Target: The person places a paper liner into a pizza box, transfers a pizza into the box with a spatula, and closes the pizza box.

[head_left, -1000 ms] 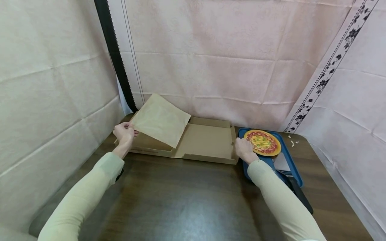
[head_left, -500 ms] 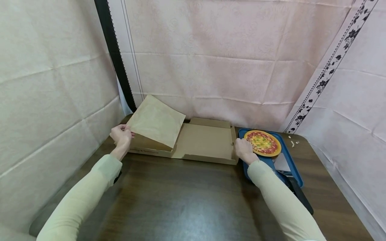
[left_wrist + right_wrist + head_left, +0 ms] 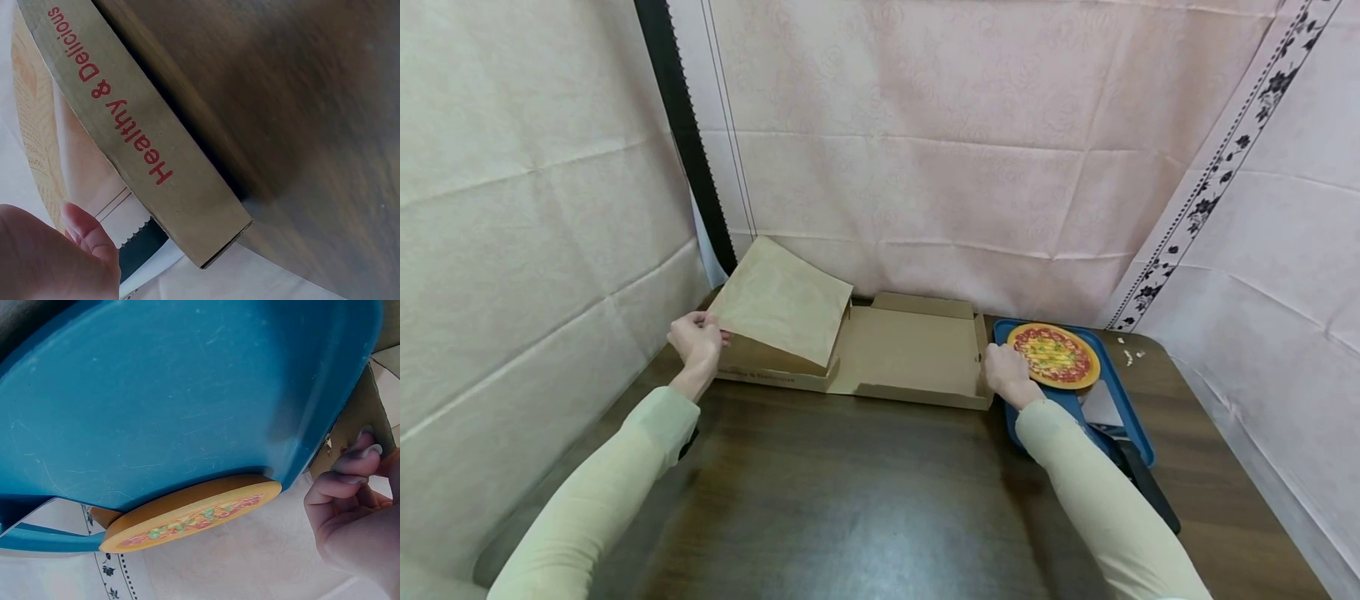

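Long pale-yellow sleeves [image 3: 598, 492], greenish cuffs [image 3: 670, 417], black piece [image 3: 688, 443] at left wrist, bare hands [image 3: 697, 342]

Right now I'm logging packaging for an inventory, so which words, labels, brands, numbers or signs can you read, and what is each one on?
"Healthy & Delicious": printed in red on the outer wall of the open brown cardboard box.
Faint small print on the thin tan paper sheet: too blurred to read reliably.
No other readable text, and no brand or number that I can make out.
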A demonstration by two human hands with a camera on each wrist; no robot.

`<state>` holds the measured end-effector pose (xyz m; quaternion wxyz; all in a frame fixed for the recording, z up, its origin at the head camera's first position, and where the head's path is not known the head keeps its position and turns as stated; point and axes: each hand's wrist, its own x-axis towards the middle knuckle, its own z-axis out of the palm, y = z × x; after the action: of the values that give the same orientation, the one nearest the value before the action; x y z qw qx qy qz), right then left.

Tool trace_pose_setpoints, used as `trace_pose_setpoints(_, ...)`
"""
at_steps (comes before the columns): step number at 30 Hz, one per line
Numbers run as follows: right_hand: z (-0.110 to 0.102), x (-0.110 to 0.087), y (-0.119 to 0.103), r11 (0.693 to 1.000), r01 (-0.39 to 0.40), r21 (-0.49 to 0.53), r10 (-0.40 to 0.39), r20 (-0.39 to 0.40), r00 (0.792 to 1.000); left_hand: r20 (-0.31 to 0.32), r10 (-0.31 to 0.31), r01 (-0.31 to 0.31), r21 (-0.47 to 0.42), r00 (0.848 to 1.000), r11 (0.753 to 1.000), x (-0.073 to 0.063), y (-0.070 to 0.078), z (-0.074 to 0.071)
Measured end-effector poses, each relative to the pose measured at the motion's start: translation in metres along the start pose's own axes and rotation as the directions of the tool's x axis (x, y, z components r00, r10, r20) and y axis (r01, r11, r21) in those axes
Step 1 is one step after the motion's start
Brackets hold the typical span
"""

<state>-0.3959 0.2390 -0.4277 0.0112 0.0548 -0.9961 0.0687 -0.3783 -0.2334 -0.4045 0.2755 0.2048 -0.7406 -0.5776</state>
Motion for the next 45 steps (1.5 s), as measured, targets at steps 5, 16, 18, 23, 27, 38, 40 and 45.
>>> trace_pose_setpoints(5,0.0,-0.001,0.001,1.0,0.003,-0.002,-0.003,0.001,1.0,0.001,-0.004,0.004,-0.004,1.0,1.0,0.001,-0.002,-0.002)
trace_pose_setpoints(16,0.001,0.0,0.001,1.0,-0.002,0.005,0.002,-0.003,1.0,0.021,-0.015,0.014,0.05,1.0,0.999,-0.002,-0.004,-0.005)
trace_pose_setpoints(18,0.002,0.001,0.001,1.0,0.002,0.001,-0.002,-0.001,1.0,0.024,-0.013,0.011,0.065,1.0,0.998,-0.004,-0.005,-0.007)
trace_pose_setpoints(23,0.002,0.0,0.0,1.0,0.007,-0.008,-0.007,0.008,1.0,0.015,0.006,-0.008,0.087,1.0,0.996,-0.006,-0.007,-0.008)
trace_pose_setpoints(27,0.0,0.0,0.001,1.0,0.013,-0.002,-0.013,0.012,1.0,0.004,0.014,-0.014,0.112,1.0,0.994,-0.006,-0.009,-0.006)
trace_pose_setpoints(38,0.0,0.001,0.005,1.0,0.015,0.012,-0.015,0.018,1.0,0.009,0.003,-0.005,0.13,1.0,0.991,-0.009,-0.013,-0.003)
trace_pose_setpoints(40,0.0,0.001,0.005,1.0,0.018,0.013,-0.018,0.013,1.0,0.017,0.003,-0.005,0.135,1.0,0.991,-0.01,-0.013,-0.004)
trace_pose_setpoints(45,-0.001,0.0,0.004,1.0,0.017,0.013,-0.017,0.013,1.0,0.024,0.016,-0.021,0.181,1.0,0.983,-0.011,-0.015,-0.005)
